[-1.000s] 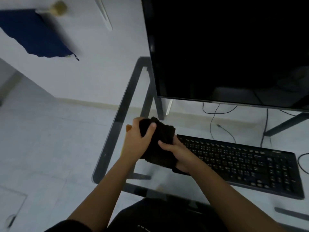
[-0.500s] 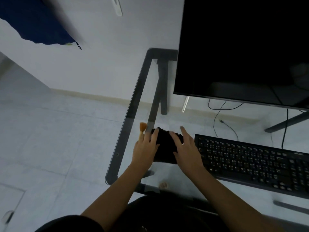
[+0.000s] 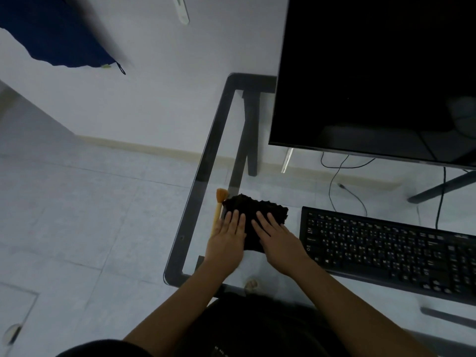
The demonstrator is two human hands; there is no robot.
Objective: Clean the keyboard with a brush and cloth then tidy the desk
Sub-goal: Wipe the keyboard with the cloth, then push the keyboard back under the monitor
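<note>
A folded black cloth (image 3: 260, 206) lies on the glass desk (image 3: 203, 173), near its left edge. My left hand (image 3: 228, 239) and my right hand (image 3: 279, 240) both press flat on the cloth with straight fingers. Just left of the cloth lies a small brush (image 3: 219, 207) with an orange tuft and a pale handle, its lower end hidden behind my left hand. The black keyboard (image 3: 386, 249) lies to the right of the cloth, apart from it.
A large dark monitor (image 3: 373, 73) stands at the back right above the keyboard. Cables (image 3: 334, 176) hang below the glass. The desk's dark frame runs along the left and front edges. A blue fabric (image 3: 51, 29) hangs at the upper left.
The cloth was held up between both hands, then set down on the desk. My fingers have now straightened and lie flat on it. The view has shifted left.
</note>
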